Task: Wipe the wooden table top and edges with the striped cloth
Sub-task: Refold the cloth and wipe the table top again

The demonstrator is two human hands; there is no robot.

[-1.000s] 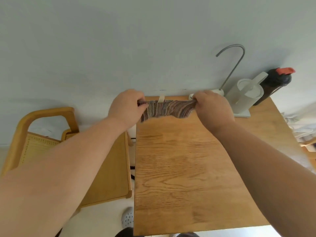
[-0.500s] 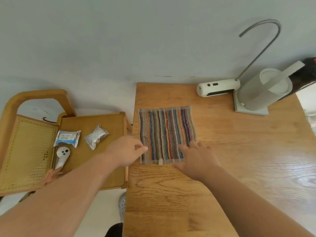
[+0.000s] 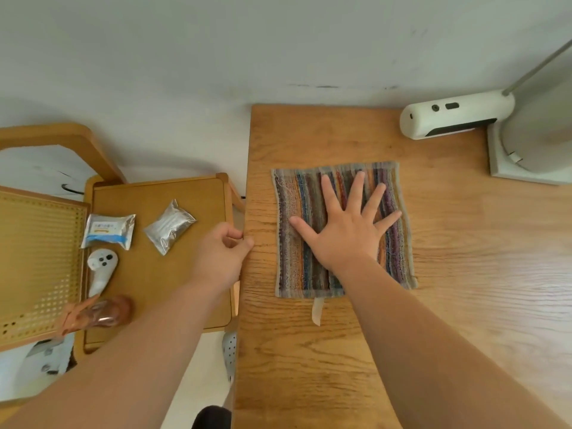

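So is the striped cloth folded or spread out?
Spread out: the striped cloth lies flat on the table, right hand pressing it.

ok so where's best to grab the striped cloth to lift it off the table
Probably pinch the near-left corner of the striped cloth, coming from the near side with the left hand. It lies flat under the spread right hand, so only its edges are free, and that corner is bare and closest.
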